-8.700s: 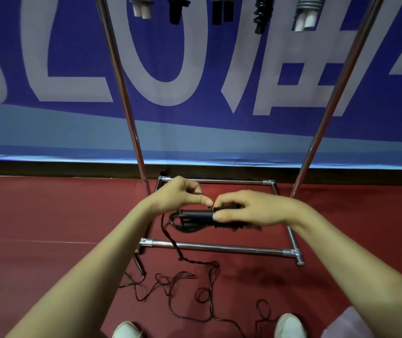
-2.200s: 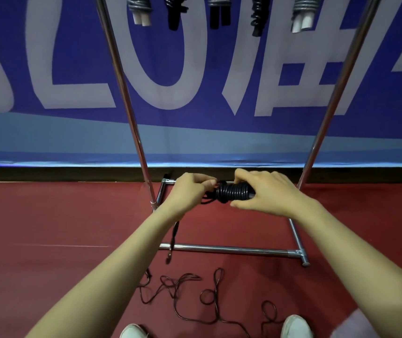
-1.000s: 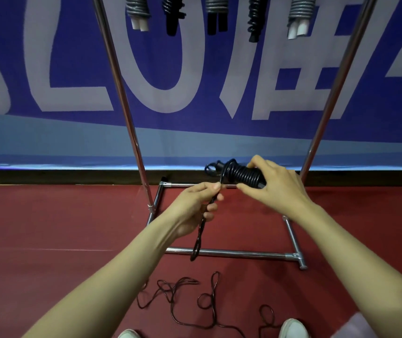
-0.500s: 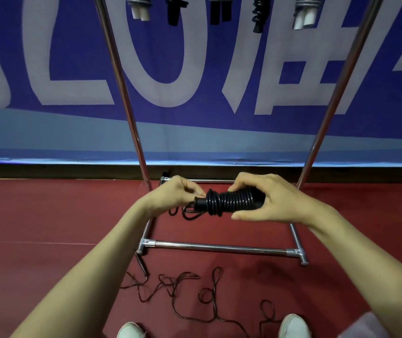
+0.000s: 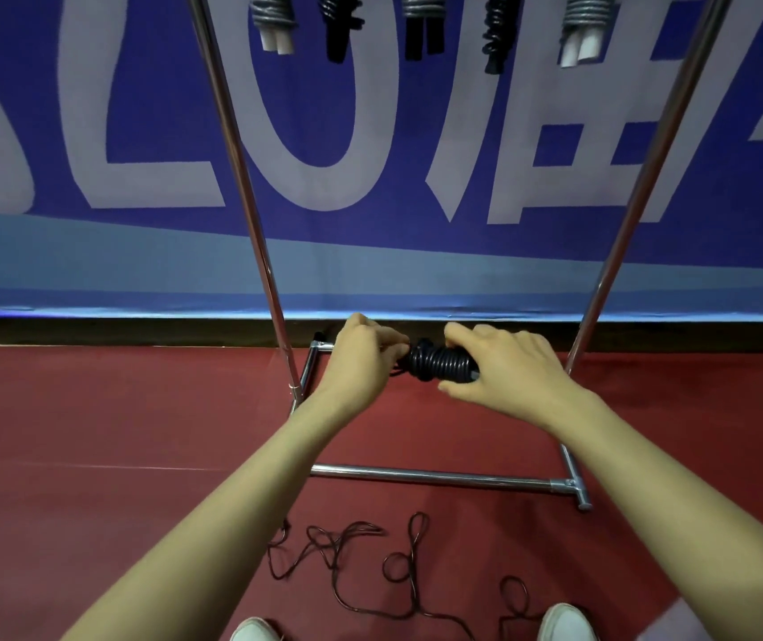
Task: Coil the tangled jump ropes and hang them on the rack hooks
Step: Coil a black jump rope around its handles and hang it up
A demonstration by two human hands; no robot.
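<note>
Lying crosswise between the two hands, the black jump rope (image 5: 437, 363) is wound into a short, tight bundle, with glossy turns packed side by side like ribs. A few looser loops bunch up at its left end, and whatever it is wound around is hidden. The left hand (image 5: 363, 358) has its fingers curled in at that looser end, pinching the cord. The right hand (image 5: 504, 367) wraps the other end, fingers over the top and thumb below, so both hands are closed on the one bundle, close together. The bundle is held in the air, low between the two slanting uprights of the metal rack (image 5: 241, 178) and above its floor frame. Nearer the person, past the rack's front bar, a thin dark cord (image 5: 370, 571) lies loose on the red floor (image 5: 93, 432) in tangled loops and curls, reaching down between two white shoes (image 5: 564, 622) at the bottom edge. At the top, five coiled rope bundles (image 5: 273, 20) hang in a row, some grey with white handles and some black. Behind the rack hangs a blue banner (image 5: 139, 131) with large pale lettering.
</note>
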